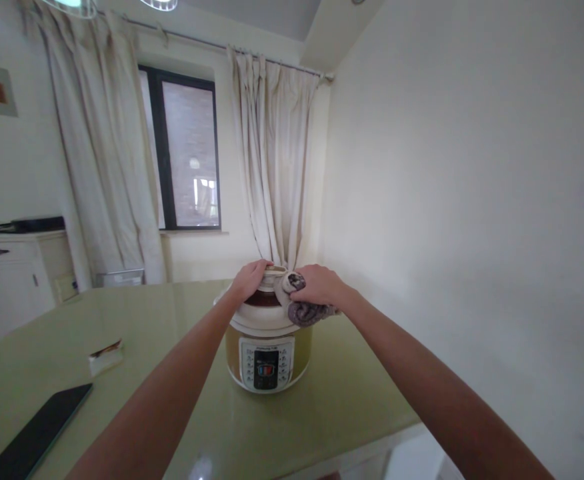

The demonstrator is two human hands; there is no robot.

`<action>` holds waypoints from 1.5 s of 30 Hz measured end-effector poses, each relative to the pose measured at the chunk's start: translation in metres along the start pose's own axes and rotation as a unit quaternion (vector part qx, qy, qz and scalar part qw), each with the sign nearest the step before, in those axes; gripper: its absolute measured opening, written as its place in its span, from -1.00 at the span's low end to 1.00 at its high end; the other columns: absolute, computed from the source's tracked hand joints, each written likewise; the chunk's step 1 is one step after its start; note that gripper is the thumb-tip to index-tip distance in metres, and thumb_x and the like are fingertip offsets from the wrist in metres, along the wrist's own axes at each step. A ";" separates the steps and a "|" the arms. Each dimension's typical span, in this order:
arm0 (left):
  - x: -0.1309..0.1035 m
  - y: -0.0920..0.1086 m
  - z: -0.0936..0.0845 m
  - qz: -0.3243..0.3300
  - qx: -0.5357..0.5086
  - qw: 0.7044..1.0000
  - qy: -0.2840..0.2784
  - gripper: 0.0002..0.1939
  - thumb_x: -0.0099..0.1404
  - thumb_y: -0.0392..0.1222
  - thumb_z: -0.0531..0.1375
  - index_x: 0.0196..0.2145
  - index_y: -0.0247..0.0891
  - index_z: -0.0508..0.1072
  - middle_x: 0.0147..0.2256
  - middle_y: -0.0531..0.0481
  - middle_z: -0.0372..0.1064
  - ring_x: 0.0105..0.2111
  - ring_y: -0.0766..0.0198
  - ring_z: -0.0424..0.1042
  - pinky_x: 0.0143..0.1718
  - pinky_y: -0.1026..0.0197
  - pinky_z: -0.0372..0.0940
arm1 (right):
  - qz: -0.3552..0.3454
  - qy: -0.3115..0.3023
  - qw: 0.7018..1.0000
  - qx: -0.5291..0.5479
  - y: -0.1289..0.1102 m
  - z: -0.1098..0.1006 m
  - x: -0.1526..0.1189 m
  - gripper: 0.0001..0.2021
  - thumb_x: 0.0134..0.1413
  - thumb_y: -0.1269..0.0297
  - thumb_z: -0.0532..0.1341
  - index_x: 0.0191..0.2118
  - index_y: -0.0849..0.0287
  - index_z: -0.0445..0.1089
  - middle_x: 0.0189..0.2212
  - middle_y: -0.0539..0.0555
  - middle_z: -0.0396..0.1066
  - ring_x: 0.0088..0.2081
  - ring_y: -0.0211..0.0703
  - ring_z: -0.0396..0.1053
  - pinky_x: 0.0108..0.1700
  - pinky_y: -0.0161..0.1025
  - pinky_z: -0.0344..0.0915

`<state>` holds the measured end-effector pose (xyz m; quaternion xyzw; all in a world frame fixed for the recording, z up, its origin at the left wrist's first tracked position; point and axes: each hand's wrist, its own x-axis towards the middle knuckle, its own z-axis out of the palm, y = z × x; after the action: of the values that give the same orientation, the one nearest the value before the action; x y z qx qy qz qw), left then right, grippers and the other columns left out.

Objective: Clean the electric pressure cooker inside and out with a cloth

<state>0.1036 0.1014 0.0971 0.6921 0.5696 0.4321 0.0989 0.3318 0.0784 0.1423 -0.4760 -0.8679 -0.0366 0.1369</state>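
Observation:
A round cooker (267,363) with a white lid (259,320) and a front control panel stands on the green table. My left hand (250,279) rests at the left side of the pale handle (274,272) on top of the lid, its fingers bent and together; whether they grip the handle is hard to make out. My right hand (318,285) is closed on a bunched grey patterned cloth (308,313), which touches the right side of the lid.
On the green table (147,320) a dark flat phone-like object (37,433) lies at the near left, with a small white packet (106,357) beyond it. Behind are curtains, a window and a white cabinet (12,280); a wall rises on the right.

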 end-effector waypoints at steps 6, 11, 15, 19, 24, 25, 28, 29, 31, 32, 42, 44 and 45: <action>-0.002 0.004 -0.004 -0.005 -0.019 1.000 -0.011 -0.42 0.44 0.00 -0.13 0.00 -0.16 0.65 0.06 -0.06 0.59 0.12 0.04 0.48 0.24 0.06 0.25 | 0.152 0.014 0.988 0.009 0.026 0.023 0.049 -0.52 0.19 -0.12 0.26 0.11 0.03 0.50 0.04 0.22 0.56 0.02 0.15 0.53 -0.06 -0.11 0.37; -0.001 0.003 -0.004 -0.018 -0.046 0.999 -0.002 -0.39 0.43 0.03 -0.14 -0.02 -0.22 0.66 0.06 -0.10 0.59 0.12 0.03 0.48 0.26 0.06 0.23 | 0.130 0.086 0.988 0.004 0.012 0.037 0.028 -0.54 0.24 -0.11 0.21 0.10 0.07 0.48 -0.02 0.24 0.54 0.02 0.16 0.47 -0.01 -0.07 0.33; 0.001 0.001 -0.003 -0.017 -0.050 0.999 0.002 -0.37 0.43 0.06 -0.14 -0.05 -0.23 0.67 0.03 -0.10 0.61 0.11 0.03 0.50 0.24 0.08 0.25 | 0.038 0.208 0.977 0.012 -0.034 0.070 -0.037 -0.42 0.16 -0.11 0.26 0.23 0.02 0.41 0.10 0.27 0.41 0.14 0.24 0.31 0.19 0.09 0.17; 0.001 -0.001 -0.003 -0.008 -0.040 0.999 -0.003 -0.38 0.42 0.08 -0.13 -0.04 -0.21 0.67 0.04 -0.08 0.60 0.10 0.04 0.51 0.23 0.09 0.26 | -0.177 0.245 0.953 0.014 -0.066 0.112 -0.078 -0.27 -0.02 -0.08 0.37 0.30 -0.06 0.35 0.26 0.24 0.29 0.17 0.28 0.24 0.22 0.17 0.08; 0.001 -0.003 -0.004 -0.011 -0.040 0.999 -0.011 -0.39 0.42 0.08 -0.12 -0.03 -0.19 0.66 0.03 -0.07 0.61 0.09 0.03 0.51 0.23 0.08 0.26 | -0.102 0.245 0.962 0.056 -0.035 0.098 -0.051 -0.31 -0.03 -0.14 0.38 0.22 0.00 0.44 0.16 0.22 0.41 0.13 0.22 0.31 0.21 0.06 0.17; 0.001 -0.003 -0.004 -0.013 -0.048 0.999 -0.011 -0.38 0.42 0.09 -0.12 -0.03 -0.19 0.67 0.03 -0.07 0.61 0.10 0.04 0.51 0.24 0.09 0.26 | -0.037 0.245 0.966 0.077 -0.022 0.088 -0.038 -0.36 0.01 -0.13 0.36 0.19 0.03 0.47 0.11 0.22 0.45 0.10 0.19 0.35 0.19 0.01 0.20; 0.000 -0.002 -0.003 -0.021 -0.069 0.997 -0.001 -0.38 0.42 0.12 -0.11 -0.04 -0.19 0.67 0.04 -0.05 0.61 0.12 0.05 0.50 0.27 0.10 0.23 | 0.144 0.182 0.964 0.131 0.019 0.059 -0.002 -0.56 0.22 -0.06 0.24 0.05 0.11 0.53 -0.06 0.21 0.55 -0.02 0.10 0.48 0.01 -0.13 0.32; 0.000 -0.002 -0.003 -0.023 -0.070 0.997 0.003 -0.39 0.42 0.12 -0.10 -0.03 -0.20 0.67 0.05 -0.05 0.60 0.12 0.05 0.49 0.27 0.10 0.22 | 0.161 0.159 0.964 0.139 0.029 0.053 0.007 -0.59 0.26 -0.05 0.22 0.04 0.12 0.55 -0.08 0.20 0.57 -0.03 0.10 0.50 -0.03 -0.15 0.33; 0.000 -0.001 -0.002 -0.028 -0.068 0.997 0.008 -0.39 0.42 0.10 -0.09 -0.03 -0.20 0.67 0.05 -0.05 0.60 0.13 0.04 0.49 0.27 0.10 0.22 | 0.166 0.140 0.965 0.145 0.040 0.047 0.014 -0.62 0.27 -0.04 0.22 0.01 0.10 0.56 -0.10 0.18 0.59 -0.04 0.11 0.52 -0.05 -0.15 0.35; 0.000 -0.001 -0.002 -0.028 -0.066 0.997 0.007 -0.39 0.42 0.10 -0.10 -0.03 -0.20 0.67 0.05 -0.06 0.60 0.13 0.04 0.49 0.26 0.09 0.23 | 0.151 0.149 0.966 0.146 0.040 0.049 0.011 -0.62 0.25 -0.02 0.24 0.02 0.09 0.56 -0.08 0.16 0.59 -0.02 0.11 0.51 -0.01 -0.14 0.35; 0.000 0.000 -0.003 -0.012 -0.027 0.999 0.016 -0.47 0.40 0.07 -0.04 -0.07 -0.14 0.68 -0.01 -0.02 0.63 0.07 0.04 0.51 0.20 0.09 0.28 | 0.051 0.360 0.895 0.258 -0.029 0.240 -0.137 -0.36 0.20 0.07 0.24 0.38 0.00 0.24 0.30 0.29 0.28 0.30 0.26 0.30 0.25 0.22 0.34; 0.000 -0.001 -0.002 -0.009 -0.032 0.999 0.019 -0.48 0.40 0.08 -0.03 -0.10 -0.13 0.69 -0.02 -0.02 0.64 0.07 0.03 0.51 0.20 0.08 0.28 | 0.137 0.347 0.877 0.303 -0.020 0.253 -0.130 -0.39 0.31 0.04 0.12 0.41 0.05 0.21 0.22 0.31 0.39 0.25 0.23 0.38 0.22 0.20 0.39; 0.001 -0.002 -0.002 -0.010 -0.036 0.999 0.018 -0.48 0.40 0.08 -0.02 -0.10 -0.14 0.69 -0.03 -0.02 0.64 0.07 0.02 0.51 0.20 0.08 0.28 | 0.180 0.317 0.875 0.318 -0.010 0.250 -0.118 -0.41 0.37 0.03 0.03 0.42 0.08 0.19 0.19 0.31 0.43 0.24 0.19 0.40 0.20 0.16 0.41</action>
<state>0.1007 0.1018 0.0976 0.6748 0.5618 0.4637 0.1181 0.3329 0.0247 -0.1289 -0.5180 -0.6419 0.1181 0.5529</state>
